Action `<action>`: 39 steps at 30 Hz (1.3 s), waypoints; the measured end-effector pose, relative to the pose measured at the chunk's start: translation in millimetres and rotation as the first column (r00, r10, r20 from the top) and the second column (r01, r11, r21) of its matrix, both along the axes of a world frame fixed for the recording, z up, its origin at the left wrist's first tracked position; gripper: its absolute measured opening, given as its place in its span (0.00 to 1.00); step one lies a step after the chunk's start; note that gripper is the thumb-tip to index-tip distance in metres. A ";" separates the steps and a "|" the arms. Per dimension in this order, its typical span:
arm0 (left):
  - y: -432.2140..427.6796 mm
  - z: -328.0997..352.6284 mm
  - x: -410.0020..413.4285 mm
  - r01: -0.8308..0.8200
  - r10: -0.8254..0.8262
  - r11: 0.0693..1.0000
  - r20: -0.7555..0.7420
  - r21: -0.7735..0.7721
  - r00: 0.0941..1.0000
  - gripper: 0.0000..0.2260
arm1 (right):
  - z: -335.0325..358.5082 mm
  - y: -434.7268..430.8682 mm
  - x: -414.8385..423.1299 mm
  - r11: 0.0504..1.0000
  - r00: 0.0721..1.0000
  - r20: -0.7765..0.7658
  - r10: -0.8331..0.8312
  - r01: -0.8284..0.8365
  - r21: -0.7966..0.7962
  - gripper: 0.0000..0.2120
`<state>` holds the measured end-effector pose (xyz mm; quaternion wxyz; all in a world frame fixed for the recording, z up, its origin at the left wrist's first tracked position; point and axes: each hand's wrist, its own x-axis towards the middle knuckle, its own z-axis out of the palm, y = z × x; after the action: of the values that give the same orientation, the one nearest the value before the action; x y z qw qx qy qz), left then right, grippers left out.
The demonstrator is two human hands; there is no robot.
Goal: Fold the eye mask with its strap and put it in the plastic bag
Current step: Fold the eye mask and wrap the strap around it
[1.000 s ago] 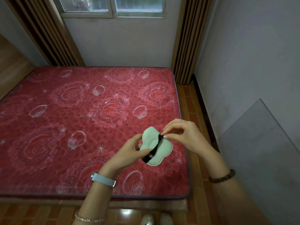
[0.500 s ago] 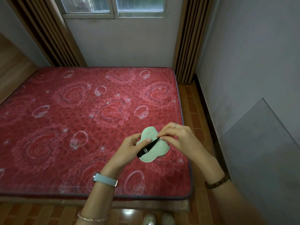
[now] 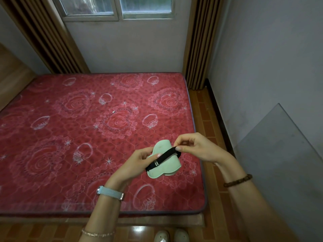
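Observation:
A pale green eye mask point(image 3: 167, 166), folded in half, hangs in the air above the near right part of the red mattress. Its black strap point(image 3: 163, 156) with a small metal slider runs diagonally across the mask's face. My left hand point(image 3: 134, 165) grips the mask's lower left side, thumb on top. My right hand point(image 3: 197, 147) pinches the upper right end of the strap between thumb and fingers. No plastic bag is in view.
The red rose-patterned mattress point(image 3: 73, 137) fills the left and middle of the view. A grey glass pane point(image 3: 283, 154) leans on the right wall. Brown curtains point(image 3: 199, 42) flank a window. A tiled floor strip point(image 3: 208, 116) runs along the bed's right side.
The strap, which ran steeply across the mask, now lies flatter and more stretched out. My right hand has pulled its end up and to the right; the mask has turned slightly.

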<state>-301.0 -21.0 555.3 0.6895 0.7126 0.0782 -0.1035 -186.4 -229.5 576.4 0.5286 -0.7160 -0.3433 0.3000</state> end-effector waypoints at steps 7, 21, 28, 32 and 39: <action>-1.8 -6.5 3.9 -0.059 0.026 0.980 -0.167 -0.192 0.986 0.14 | -9.3 9.7 -6.4 0.975 0.976 -0.162 -0.143 0.167 0.144 0.05; -28.1 -5.8 7.7 -0.217 -0.038 0.658 -0.319 -0.721 0.947 0.12 | -12.2 22.4 -17.4 0.955 0.968 -0.013 -0.250 0.248 0.165 0.12; -33.2 -5.1 9.0 -0.240 0.169 0.842 -0.186 -0.483 0.968 0.26 | -22.6 21.8 -18.2 0.869 0.876 -0.034 -0.480 0.481 0.116 0.09; -36.3 -11.0 5.0 -0.297 0.301 0.912 -0.030 -0.284 0.953 0.14 | -24.9 23.3 -20.8 0.826 0.829 -0.094 -0.551 0.558 0.075 0.12; -39.0 -11.9 1.2 -0.361 0.384 0.915 0.117 -0.182 0.916 0.17 | -23.9 24.7 -24.2 0.815 0.813 -0.144 -0.564 0.576 0.057 0.11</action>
<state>-299.9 -60.0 543.3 0.7542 0.6340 0.1522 0.0780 -210.6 -204.8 552.6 0.6485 -0.7396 -0.0945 0.1531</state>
